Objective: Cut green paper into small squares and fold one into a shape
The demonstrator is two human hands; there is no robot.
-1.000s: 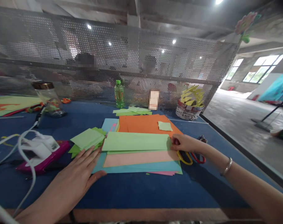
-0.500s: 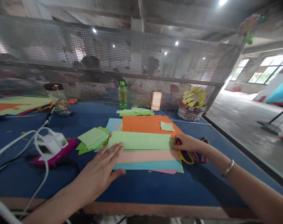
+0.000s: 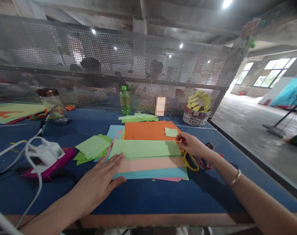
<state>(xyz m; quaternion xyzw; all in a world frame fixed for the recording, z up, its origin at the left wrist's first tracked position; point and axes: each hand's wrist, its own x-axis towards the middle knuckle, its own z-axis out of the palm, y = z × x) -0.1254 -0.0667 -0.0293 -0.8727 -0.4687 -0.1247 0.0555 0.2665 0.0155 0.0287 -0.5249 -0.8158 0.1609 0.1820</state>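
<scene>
A light green sheet of paper (image 3: 145,148) lies across a stack with pink-peach paper (image 3: 150,164) and blue paper (image 3: 153,173) showing below it. My left hand (image 3: 105,173) rests flat on the left end of the green sheet, fingers stretched out. At the sheet's upper right corner, my right hand (image 3: 188,142) is closed in a pinch on its edge. Orange paper (image 3: 148,130) lies behind, with a small green paper piece (image 3: 171,132) on top. Yellow-handled scissors (image 3: 191,162) and a red handle (image 3: 204,164) sit below my right wrist, their blades hidden.
Green paper squares (image 3: 93,148) lie to the left, near a magenta power strip (image 3: 49,169) with white plugs and cables. Farther back are a glass jar (image 3: 54,107), a green bottle (image 3: 124,101), green strips (image 3: 138,117) and a woven basket (image 3: 196,117). A perforated metal screen (image 3: 128,62) stands behind.
My right hand has moved from the sheet's right edge up to its upper right corner. The left hand stays flat on the paper. The whole view has shifted slightly.
</scene>
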